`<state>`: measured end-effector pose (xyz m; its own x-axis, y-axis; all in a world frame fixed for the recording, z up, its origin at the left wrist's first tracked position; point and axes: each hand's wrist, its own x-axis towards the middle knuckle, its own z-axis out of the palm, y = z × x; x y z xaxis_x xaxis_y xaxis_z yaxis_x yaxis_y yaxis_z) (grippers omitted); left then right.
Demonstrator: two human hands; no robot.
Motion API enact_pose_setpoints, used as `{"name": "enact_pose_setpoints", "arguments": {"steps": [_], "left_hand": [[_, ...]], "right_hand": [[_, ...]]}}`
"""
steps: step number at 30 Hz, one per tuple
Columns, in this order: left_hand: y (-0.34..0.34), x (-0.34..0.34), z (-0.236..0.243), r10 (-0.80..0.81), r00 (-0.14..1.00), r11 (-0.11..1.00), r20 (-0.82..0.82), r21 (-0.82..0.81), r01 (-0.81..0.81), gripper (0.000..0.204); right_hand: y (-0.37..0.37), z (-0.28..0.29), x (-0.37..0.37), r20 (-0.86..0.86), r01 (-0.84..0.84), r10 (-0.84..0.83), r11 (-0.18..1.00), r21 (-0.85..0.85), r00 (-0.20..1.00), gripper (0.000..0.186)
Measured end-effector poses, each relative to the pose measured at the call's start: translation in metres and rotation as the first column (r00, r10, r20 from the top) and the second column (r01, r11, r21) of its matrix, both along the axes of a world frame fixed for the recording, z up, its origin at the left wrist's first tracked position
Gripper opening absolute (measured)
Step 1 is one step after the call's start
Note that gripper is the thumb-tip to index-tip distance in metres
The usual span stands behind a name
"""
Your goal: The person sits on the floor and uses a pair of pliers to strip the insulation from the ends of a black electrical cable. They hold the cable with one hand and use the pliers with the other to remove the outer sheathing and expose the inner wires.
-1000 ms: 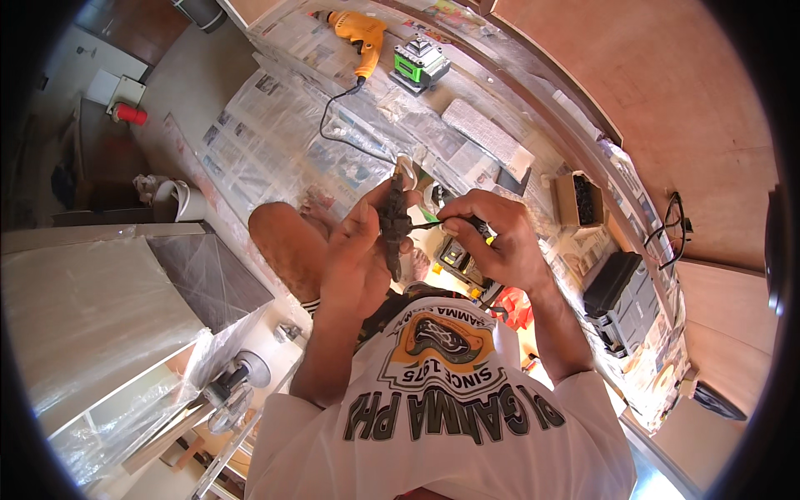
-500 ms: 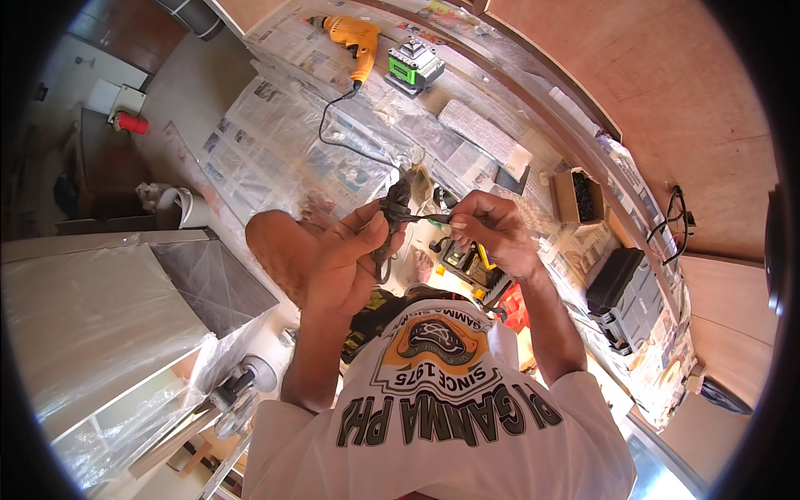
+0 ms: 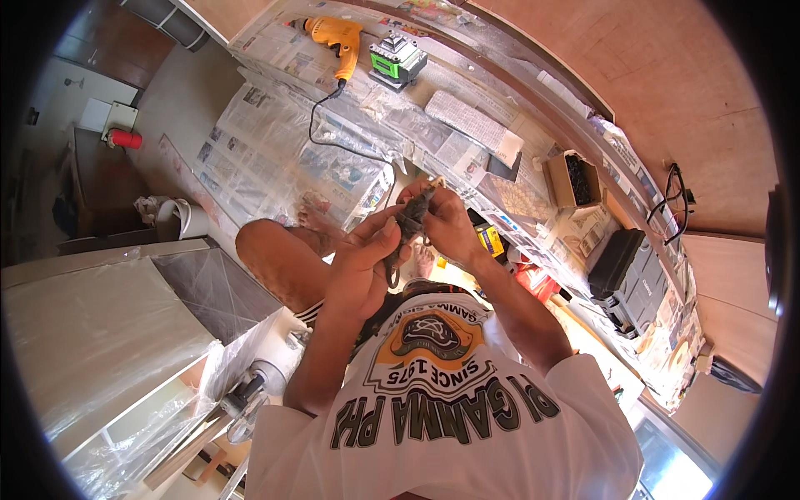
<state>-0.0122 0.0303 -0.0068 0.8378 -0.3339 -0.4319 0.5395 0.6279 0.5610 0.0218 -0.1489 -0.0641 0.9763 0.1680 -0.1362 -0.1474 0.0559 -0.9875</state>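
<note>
Dark bundle (image 3: 412,220), detail unclear: left hand (image 3: 367,257) clasps it, right hand (image 3: 455,230) pinches its right side; drill (image 3: 337,35) beyond it.

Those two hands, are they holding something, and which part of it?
A dark, cord-like bundle. The left hand holds it around the middle. The right hand is at its upper right side; its exact grip is hidden.
</note>
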Motion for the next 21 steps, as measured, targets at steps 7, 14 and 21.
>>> {"name": "enact_pose_setpoints", "arguments": {"steps": [7, 14, 21], "left_hand": [[-0.005, -0.009, 0.005, -0.050, 0.990, 0.974, 0.133, 0.227, 0.018, 0.043], [0.003, -0.005, 0.009, -0.218, 0.969, 0.944, 0.114, 0.277, 0.180, 0.047], [0.016, -0.007, -0.007, -0.218, 0.972, 0.940, 0.092, 0.288, 0.184, 0.039]], "right_hand": [[0.006, 0.002, 0.011, 0.153, -0.064, 0.019, 0.953, 0.295, 0.988, 0.016], [0.009, -0.009, 0.018, 0.421, -0.191, 0.089, 0.960, 0.207, 0.903, 0.024], [-0.037, -0.011, -0.027, -0.061, -0.261, 0.264, 0.841, -0.474, 0.962, 0.043]]}}
